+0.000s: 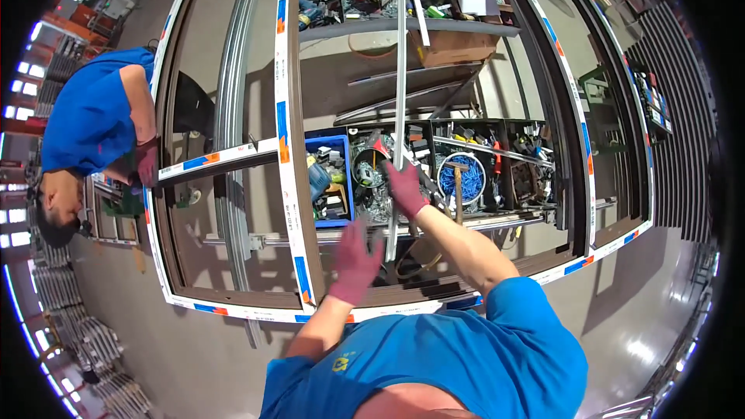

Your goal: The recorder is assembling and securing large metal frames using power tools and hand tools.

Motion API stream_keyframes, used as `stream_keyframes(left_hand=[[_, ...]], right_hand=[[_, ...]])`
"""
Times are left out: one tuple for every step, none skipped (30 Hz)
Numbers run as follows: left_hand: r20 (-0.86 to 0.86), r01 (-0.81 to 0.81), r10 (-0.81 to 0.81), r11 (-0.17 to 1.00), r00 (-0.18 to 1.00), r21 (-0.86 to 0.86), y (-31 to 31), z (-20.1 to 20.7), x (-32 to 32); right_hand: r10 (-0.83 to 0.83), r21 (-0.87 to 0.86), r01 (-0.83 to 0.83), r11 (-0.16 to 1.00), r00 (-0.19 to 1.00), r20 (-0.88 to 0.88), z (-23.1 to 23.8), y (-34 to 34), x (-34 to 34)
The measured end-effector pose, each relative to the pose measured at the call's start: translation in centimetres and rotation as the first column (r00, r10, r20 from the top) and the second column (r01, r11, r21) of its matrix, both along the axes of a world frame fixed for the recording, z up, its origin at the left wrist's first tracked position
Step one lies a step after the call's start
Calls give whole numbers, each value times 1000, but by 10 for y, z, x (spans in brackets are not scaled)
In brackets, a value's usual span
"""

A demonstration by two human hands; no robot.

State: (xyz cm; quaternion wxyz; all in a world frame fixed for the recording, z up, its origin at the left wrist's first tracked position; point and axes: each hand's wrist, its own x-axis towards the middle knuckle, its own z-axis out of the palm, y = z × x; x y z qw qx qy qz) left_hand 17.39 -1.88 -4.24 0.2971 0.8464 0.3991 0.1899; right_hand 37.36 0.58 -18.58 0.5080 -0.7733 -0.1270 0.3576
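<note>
My right hand (407,189), in a maroon glove, is closed around a long, thin silvery metal strip (400,70). The strip runs from the far edge of the picture toward me, across the opening of a large brown window frame (293,109) faced with white, blue and orange tape. My left hand (358,261), gloved alike and a little smeared by motion, hovers left of the strip's near end, fingers apart and holding nothing. Beyond my right hand stands a round white tub (483,186) of blue plastic pieces, with a wooden handle (458,185) across it.
Under the frame, a blue crate (350,186) and a dark bucket (367,167) hold small parts. Farther off, a grey-edged shelf (341,29) carries tools and hardware. At left, a co-worker (101,112) in blue touches the frame. Dark profiles (675,93) are stacked at right.
</note>
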Motion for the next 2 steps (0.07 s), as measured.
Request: stream_keyframes(left_hand=[[7,-16,15,992,1000,127,11,2,-18],[-78,-79,103,962,992,260,24,22,-31]], right_hand=[[62,-20,-64,998,996,-70,9,-5,8],[118,-37,-124,992,983,-138,48,-9,18]])
